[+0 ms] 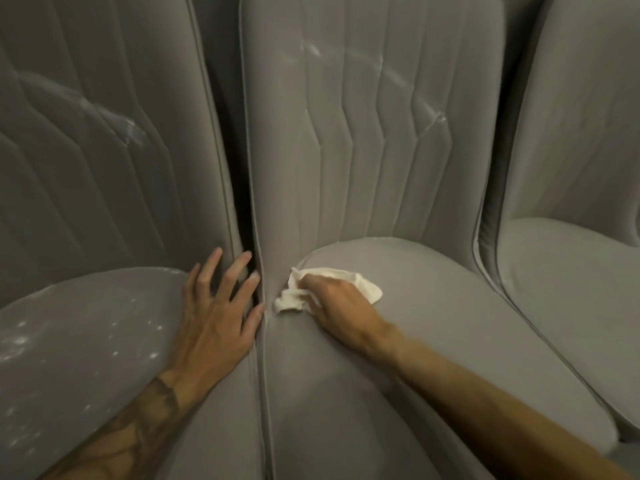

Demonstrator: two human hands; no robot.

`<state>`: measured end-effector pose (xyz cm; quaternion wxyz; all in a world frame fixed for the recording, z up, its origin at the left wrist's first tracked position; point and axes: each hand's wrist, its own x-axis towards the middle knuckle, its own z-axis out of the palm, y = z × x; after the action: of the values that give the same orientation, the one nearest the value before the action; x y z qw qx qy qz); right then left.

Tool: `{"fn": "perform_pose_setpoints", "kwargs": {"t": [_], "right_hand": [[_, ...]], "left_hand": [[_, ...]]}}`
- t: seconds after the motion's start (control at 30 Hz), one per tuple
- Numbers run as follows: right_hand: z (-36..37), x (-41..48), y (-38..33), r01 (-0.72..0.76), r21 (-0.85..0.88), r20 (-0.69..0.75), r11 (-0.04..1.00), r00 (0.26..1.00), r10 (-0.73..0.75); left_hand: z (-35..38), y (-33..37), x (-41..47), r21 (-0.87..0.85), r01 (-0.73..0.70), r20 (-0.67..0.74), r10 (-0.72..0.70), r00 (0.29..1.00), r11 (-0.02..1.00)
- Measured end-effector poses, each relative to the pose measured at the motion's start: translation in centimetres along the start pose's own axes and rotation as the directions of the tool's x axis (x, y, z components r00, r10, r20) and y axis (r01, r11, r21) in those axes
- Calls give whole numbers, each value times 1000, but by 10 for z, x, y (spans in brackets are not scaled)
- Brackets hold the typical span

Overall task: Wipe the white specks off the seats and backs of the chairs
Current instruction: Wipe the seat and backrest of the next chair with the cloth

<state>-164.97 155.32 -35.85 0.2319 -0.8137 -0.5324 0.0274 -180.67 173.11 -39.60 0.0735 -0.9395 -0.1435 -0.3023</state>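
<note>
Three grey padded chairs side by side here. Right hand (pixel 337 306) has its fingers curled on a white cloth (pixel 362 284), pressing it into the back left corner of the middle chair's seat (pixel 433 341), centre frame. Left hand (pixel 214 317) lies flat, fingers spread and holding nothing, on the edge of the left chair's seat (pixel 86 323), right by the gap. White specks (pixel 20 341) cover that seat at lower left, with smears on the left chair's back (pixel 104 133) and the middle chair's back (pixel 346 161).
</note>
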Motion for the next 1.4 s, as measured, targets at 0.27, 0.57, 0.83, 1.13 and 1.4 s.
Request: {"fn": "perform_pose_setpoints", "kwargs": {"t": [0.27, 0.57, 0.83, 1.13, 1.4], "right_hand": [[-40, 27, 114, -665, -72, -376, 743, 708, 597], [27, 51, 7, -274, 5, -183, 962, 945, 270], [-3, 38, 16, -207, 111, -151, 972, 963, 222], [-4, -14, -12, 82, 153, -24, 985, 997, -79], [7, -40, -13, 247, 124, 71, 961, 964, -257]], "left_hand": [[5, -1, 0, -9, -10, -18, 9, 1000, 1000], [5, 0, 1, -4, -10, -21, 10, 1000, 1000], [-3, 7, 4, -7, 13, 21, -12, 1000, 1000], [-7, 5, 3, -11, 6, 21, -6, 1000, 1000], [-1, 2, 3, 6, 8, 21, -8, 1000, 1000]]}}
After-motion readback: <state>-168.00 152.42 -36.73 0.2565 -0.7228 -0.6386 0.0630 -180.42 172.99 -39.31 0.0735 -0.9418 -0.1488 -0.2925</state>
